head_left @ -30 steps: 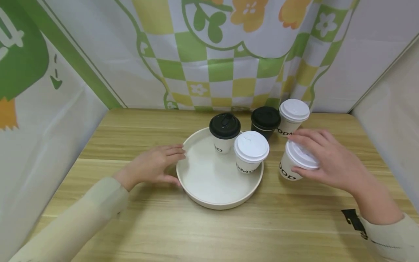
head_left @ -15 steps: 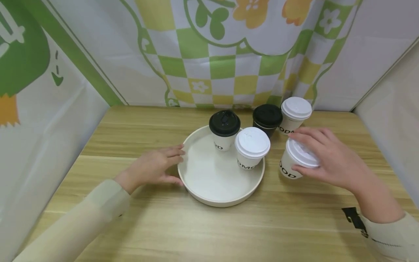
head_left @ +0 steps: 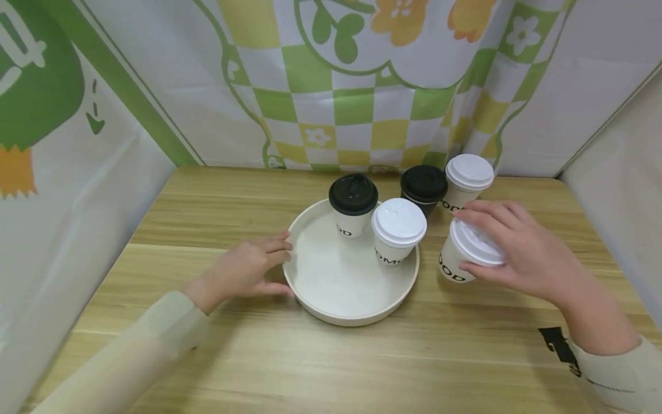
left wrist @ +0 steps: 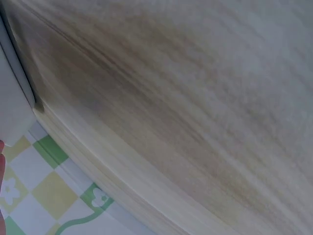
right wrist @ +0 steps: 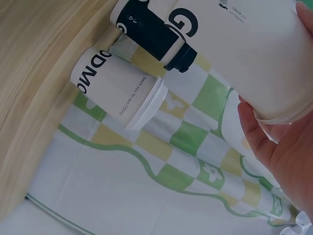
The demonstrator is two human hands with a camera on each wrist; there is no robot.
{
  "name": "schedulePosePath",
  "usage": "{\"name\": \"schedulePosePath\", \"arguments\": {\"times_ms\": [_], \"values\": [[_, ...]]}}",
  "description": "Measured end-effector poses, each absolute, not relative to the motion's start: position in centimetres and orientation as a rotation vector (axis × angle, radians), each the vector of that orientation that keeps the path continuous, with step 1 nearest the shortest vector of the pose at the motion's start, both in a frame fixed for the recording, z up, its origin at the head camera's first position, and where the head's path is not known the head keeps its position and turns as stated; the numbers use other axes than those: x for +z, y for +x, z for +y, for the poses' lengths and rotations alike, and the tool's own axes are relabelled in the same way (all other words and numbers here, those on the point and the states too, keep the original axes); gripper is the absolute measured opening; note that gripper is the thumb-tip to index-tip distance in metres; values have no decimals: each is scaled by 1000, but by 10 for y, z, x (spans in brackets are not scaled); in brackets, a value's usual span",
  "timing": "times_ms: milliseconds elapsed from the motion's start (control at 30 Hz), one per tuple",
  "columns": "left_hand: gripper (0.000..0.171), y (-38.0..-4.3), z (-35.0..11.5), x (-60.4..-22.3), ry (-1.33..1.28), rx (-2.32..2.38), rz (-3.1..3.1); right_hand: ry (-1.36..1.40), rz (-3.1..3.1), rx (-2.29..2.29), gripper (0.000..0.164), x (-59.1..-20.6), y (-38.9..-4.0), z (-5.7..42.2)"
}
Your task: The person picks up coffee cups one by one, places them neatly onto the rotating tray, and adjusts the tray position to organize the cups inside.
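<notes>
My right hand [head_left: 522, 247] grips a white paper cup [head_left: 451, 261] from above and the side, with fingers and thumb around its white lid. In the right wrist view this cup [right wrist: 254, 58] is large and close, its lid end toward the palm. My left hand [head_left: 248, 264] rests at the left rim of a round cream tray [head_left: 331, 287], fingers fairly straight and thumb stretched out below. On the tray stand a white cup with a black lid [head_left: 353, 195] and a white cup with a white lid [head_left: 399, 221]. Only a sliver of left-hand fingers shows in the left wrist view.
Behind the held cup stand a black cup with a black lid [head_left: 424, 184] and another white-lidded cup [head_left: 468, 172], side by side on the wooden table [head_left: 331, 368]. A checkered curtain [head_left: 351, 115] hangs along the back edge, and pale walls close both sides.
The head view has shifted slightly. Both hands stay in nearly the same places, the left at the tray's rim and the right on the white cup.
</notes>
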State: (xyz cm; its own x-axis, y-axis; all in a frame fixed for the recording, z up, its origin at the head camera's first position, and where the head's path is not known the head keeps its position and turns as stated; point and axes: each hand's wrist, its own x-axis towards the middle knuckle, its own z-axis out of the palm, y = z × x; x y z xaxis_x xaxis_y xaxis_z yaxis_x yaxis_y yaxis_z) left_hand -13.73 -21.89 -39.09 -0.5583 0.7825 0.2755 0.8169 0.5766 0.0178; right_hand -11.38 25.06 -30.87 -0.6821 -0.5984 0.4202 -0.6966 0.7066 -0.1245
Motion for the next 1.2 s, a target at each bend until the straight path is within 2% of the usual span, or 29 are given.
{"name": "schedulePosePath", "arguments": {"times_ms": [467, 667, 1200], "values": [[68, -134, -218, -393, -1289, -256, -2596, 1069, -2524, 419, 76, -299, -108, 238], [68, -135, -218, -392, -1287, -257, -2600, 1128, -2490, 424, 68, -296, -106, 229], [69, -137, -218, -392, -1281, -258, -2627, 1268, -2432, 508, 68, -289, -105, 201]]}}
